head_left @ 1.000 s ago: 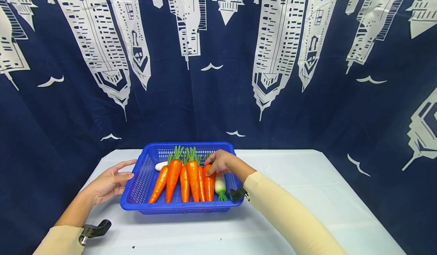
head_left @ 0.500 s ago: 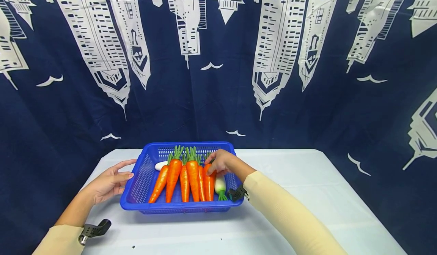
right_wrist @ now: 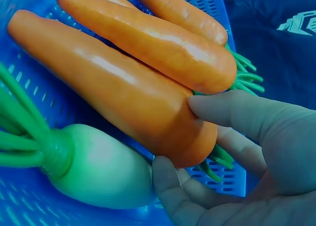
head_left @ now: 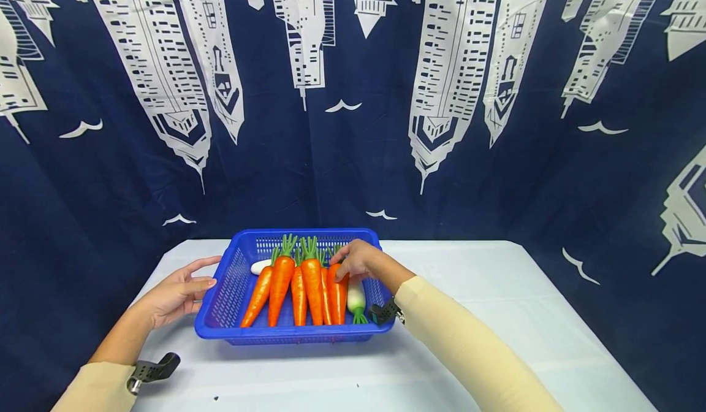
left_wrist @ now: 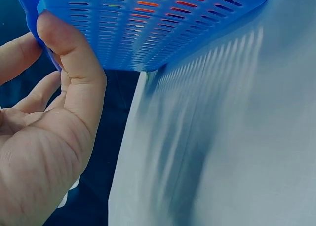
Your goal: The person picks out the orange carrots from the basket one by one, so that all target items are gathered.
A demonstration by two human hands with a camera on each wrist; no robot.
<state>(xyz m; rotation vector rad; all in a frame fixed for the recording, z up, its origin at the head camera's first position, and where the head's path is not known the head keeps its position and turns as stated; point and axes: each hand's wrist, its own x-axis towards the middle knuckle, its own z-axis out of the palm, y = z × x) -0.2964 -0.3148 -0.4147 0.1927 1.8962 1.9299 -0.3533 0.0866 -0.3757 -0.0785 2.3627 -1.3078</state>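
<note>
A blue plastic basket (head_left: 231,333) stands on the table with several orange carrots (head_left: 280,284) and a white radish (head_left: 355,297) in it. My right hand (head_left: 361,261) reaches inside and grips the broad top end of the rightmost carrot (right_wrist: 113,90), with fingertips on both sides of it. Green leaves stick out beyond that end. The radish lies beside this carrot, its leaves pointing toward me. My left hand (head_left: 175,295) is at the basket's left side. In the left wrist view its relaxed fingers (left_wrist: 79,60) touch the rim.
Another white vegetable (head_left: 260,267) lies at the back left inside the basket, partly behind the carrots. A white cloth covers the table (head_left: 469,338). A navy curtain (head_left: 353,173) with white building prints hangs right behind it.
</note>
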